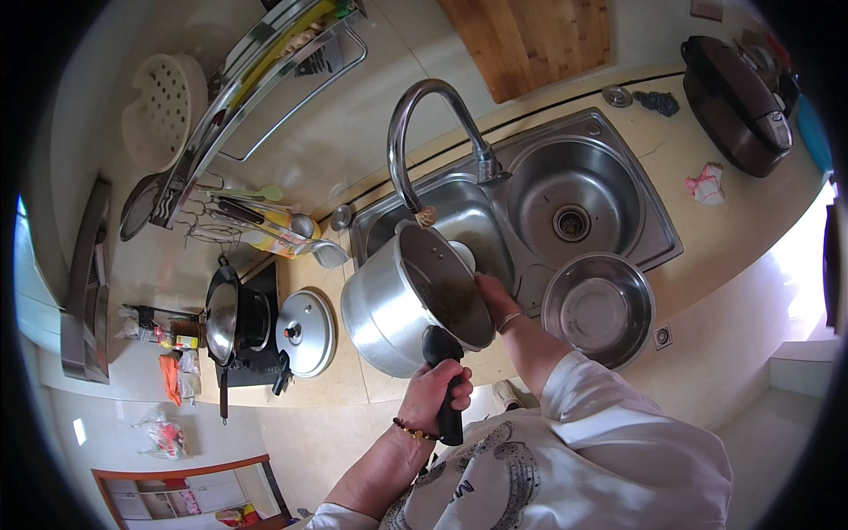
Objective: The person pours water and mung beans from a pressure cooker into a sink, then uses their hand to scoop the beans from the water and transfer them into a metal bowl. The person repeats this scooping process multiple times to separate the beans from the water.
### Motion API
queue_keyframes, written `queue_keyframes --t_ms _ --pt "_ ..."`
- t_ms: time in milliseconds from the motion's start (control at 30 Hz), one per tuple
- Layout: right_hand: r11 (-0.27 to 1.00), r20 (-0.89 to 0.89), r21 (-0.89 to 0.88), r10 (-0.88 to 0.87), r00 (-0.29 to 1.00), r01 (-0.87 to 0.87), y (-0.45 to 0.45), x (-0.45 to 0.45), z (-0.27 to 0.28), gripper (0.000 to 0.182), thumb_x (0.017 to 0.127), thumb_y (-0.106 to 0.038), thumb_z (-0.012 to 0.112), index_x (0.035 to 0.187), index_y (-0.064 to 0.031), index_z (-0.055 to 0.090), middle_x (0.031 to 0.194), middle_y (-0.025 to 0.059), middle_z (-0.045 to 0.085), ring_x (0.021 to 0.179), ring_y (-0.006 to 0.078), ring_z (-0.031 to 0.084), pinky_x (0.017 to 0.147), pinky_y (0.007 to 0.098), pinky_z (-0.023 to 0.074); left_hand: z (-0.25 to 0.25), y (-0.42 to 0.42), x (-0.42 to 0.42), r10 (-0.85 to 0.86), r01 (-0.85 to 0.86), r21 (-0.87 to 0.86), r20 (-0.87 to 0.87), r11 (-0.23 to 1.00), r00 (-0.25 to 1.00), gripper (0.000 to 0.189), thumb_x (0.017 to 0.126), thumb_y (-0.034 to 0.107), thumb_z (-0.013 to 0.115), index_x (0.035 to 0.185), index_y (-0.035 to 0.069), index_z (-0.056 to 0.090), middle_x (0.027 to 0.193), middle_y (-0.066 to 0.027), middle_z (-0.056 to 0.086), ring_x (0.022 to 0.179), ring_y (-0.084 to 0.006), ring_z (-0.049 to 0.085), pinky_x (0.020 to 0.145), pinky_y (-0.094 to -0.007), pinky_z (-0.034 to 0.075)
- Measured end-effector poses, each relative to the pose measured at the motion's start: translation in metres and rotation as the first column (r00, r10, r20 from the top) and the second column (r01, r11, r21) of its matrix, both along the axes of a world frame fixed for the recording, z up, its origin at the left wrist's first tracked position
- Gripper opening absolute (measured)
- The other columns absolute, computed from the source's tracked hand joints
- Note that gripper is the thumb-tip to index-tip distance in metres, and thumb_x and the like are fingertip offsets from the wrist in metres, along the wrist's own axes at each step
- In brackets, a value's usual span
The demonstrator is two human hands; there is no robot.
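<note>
My left hand [440,394] grips the black handle of a large metal pressure cooker pot [381,311], tilted with its mouth towards the right over the sink's left basin [474,205]. Some dark matter shows on the pot's inner wall. My right hand [495,298] is at the far side of the pot's rim; its fingers are partly hidden, so its grip cannot be told. The chrome faucet [430,93] arches above the pot's rim. Behind the pot, a white round item [462,254] partly shows in the basin. A steel bowl [598,310] stands at the sink's front edge, right of my right arm.
The pressure cooker lid [306,331] lies on the counter at left, beside a wok [224,315] at the stove. Utensils hang on the wall rack [298,109]. The round right basin [575,199] adjoins the left one. A dark rice cooker [735,106] stands far right, near a crumpled cloth [706,184].
</note>
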State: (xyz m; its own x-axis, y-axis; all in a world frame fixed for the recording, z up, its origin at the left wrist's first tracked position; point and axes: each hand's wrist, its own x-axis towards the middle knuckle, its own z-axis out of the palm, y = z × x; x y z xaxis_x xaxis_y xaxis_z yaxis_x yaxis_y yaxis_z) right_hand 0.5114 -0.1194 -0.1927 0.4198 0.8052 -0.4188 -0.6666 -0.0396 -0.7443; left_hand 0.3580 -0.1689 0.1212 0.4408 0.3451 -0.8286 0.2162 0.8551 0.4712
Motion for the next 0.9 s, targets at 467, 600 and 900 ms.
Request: queue_keyframes --t_ms 467,600,900 --pt "0.990 -0.477 -0.071 -0.139 0.868 0.120 -0.009 -0.001 0.062 0.028 0.090 -0.020 0.047 0.103 0.0009 0.061 0.093 0.0137 0.064 0.082 0.0233 0.061 0.075 0.0347 0.0496 0.016 0.011 -0.050 0.031 -0.030 -0.006 0.060 1.000 0.998 0.022 0.081 0.000 0.046 0.103 0.000 0.046 0.083 -0.0113 0.053 0.053 -0.0084 0.040 0.039 -0.0190 0.032" --pt "0.967 -0.620 0.200 0.002 0.785 0.156 -0.001 0.019 0.013 0.029 0.094 -0.024 0.045 0.104 0.0002 0.059 0.103 0.0159 0.063 0.092 0.0254 0.060 0.081 0.0388 0.0491 0.018 0.029 -0.090 0.001 0.006 -0.038 0.186 0.999 0.983 0.033 0.080 0.001 0.044 0.112 -0.004 0.043 0.089 -0.0135 0.050 0.054 -0.0076 0.037 0.039 -0.0164 0.030" --pt "0.955 -0.461 0.296 0.162 0.872 -0.021 -0.029 0.037 0.143 0.051 0.097 -0.040 0.039 0.122 0.0042 0.045 0.120 0.0238 0.053 0.115 0.0365 0.050 0.101 0.0499 0.0385 0.001 0.048 -0.161 0.108 -0.062 -0.144 0.335 0.988 0.936 0.030 0.077 -0.001 0.043 0.107 -0.003 0.042 0.086 -0.0132 0.050 0.053 -0.0079 0.037 0.039 -0.0177 0.030"
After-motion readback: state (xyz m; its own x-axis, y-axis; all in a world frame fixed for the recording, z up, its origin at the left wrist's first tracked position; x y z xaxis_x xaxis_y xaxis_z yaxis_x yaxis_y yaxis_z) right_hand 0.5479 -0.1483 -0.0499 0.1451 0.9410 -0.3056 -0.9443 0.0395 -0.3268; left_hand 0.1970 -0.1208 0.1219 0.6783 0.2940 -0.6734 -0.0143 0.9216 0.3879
